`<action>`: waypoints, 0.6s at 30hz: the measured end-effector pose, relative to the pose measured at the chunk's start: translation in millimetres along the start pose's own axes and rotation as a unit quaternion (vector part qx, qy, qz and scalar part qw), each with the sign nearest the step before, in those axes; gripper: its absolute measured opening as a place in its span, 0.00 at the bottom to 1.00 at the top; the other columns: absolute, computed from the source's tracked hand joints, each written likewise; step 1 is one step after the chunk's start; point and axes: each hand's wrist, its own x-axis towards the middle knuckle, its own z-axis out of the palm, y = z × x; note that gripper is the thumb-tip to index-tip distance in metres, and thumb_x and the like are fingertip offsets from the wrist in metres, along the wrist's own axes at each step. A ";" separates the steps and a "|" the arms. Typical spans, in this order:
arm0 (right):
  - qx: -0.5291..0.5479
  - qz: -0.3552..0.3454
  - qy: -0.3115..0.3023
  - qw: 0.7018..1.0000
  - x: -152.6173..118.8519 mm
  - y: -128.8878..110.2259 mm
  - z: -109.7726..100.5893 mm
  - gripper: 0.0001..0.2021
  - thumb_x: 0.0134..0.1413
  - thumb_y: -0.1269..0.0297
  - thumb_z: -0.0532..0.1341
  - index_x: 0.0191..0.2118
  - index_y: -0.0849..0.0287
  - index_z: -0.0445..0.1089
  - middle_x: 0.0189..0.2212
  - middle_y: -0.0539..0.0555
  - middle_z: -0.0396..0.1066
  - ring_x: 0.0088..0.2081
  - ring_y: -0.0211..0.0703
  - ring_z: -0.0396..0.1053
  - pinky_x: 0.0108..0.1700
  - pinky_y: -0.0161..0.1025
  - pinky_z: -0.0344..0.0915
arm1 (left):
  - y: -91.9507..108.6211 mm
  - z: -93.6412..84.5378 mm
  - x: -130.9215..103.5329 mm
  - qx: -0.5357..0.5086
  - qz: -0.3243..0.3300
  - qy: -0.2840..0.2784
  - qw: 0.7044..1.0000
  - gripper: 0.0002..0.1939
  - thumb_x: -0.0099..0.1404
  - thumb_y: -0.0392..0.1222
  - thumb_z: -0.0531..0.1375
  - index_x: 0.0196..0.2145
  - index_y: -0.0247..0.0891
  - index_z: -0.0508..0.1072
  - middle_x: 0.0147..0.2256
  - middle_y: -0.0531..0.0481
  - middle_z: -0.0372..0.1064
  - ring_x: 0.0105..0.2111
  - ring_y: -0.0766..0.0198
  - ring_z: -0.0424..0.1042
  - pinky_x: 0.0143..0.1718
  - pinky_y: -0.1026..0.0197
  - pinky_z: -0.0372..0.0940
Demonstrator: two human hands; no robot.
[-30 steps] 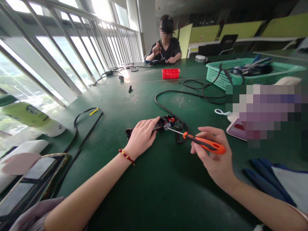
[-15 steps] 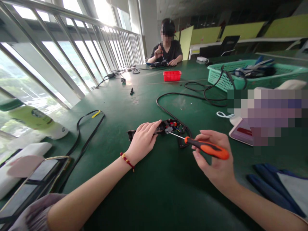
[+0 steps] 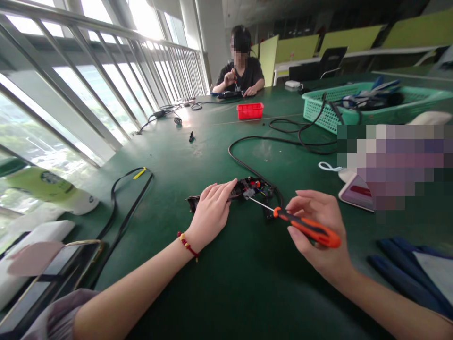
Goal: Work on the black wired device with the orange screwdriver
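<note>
A black corded device (image 3: 260, 185) lies on the green table with its casing open, showing red parts and thin wires. My left hand (image 3: 213, 204) is over its left part, fingers closed around the body and pressing it to the table. In my right hand (image 3: 320, 226), a screwdriver (image 3: 307, 226) with an orange and black handle rests loosely between thumb and fingers. Its thin shaft slants up to the left, with the tip at a grey part near the middle of the device. My left palm hides part of the casing.
Across the table (image 3: 198, 160) a person (image 3: 240, 71) works with a screwdriver. A red bin (image 3: 250, 111) stands in front of them, and a green basket (image 3: 320, 111) holds tools at right. Blue gloves (image 3: 406, 269), a bottle (image 3: 53, 186) and a black strap (image 3: 132, 208) lie nearby.
The screwdriver's handle end has dropped slightly and shifted right with my right hand. My left hand stays on the device. The whole view has shifted a little.
</note>
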 end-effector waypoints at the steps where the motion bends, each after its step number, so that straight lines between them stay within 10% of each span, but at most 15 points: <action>1: -0.010 0.001 -0.016 1.000 0.7 -0.3 -0.9 0.20 0.45 0.72 0.61 0.46 0.54 0.60 0.30 0.49 0.65 0.29 0.39 0.68 0.30 0.36 0.66 | -0.2 0.0 -0.1 -0.002 0.000 0.000 1.000 0.25 0.63 0.30 0.47 0.59 0.35 0.54 0.52 0.44 0.64 0.52 0.60 0.62 0.57 0.50 0.54; 5: -0.048 0.035 -0.052 0.997 -1.0 -3.1 -2.0 0.05 0.50 0.69 0.60 0.35 0.54 0.65 0.22 0.47 0.65 0.23 0.37 0.66 0.21 0.33 0.60 | -1.4 0.7 -0.1 -0.002 0.001 -0.001 1.000 0.25 0.63 0.31 0.47 0.59 0.36 0.54 0.53 0.44 0.63 0.52 0.59 0.62 0.57 0.50 0.54; 11: -0.006 -0.014 0.017 1.000 -2.3 0.2 0.2 0.23 0.44 0.71 0.62 0.48 0.54 0.58 0.33 0.50 0.66 0.30 0.39 0.69 0.32 0.38 0.68 | -1.5 1.8 -0.2 0.002 -0.002 0.002 1.000 0.25 0.64 0.31 0.47 0.59 0.36 0.54 0.52 0.44 0.64 0.52 0.58 0.62 0.56 0.49 0.55; 18: -0.090 -0.003 -0.030 0.996 -5.4 -5.4 -1.2 0.07 0.49 0.71 0.60 0.35 0.53 0.64 0.27 0.49 0.67 0.26 0.37 0.68 0.23 0.32 0.64 | -3.1 4.2 -1.0 0.005 0.000 0.007 1.000 0.26 0.64 0.31 0.47 0.60 0.38 0.53 0.52 0.44 0.64 0.52 0.58 0.62 0.56 0.49 0.55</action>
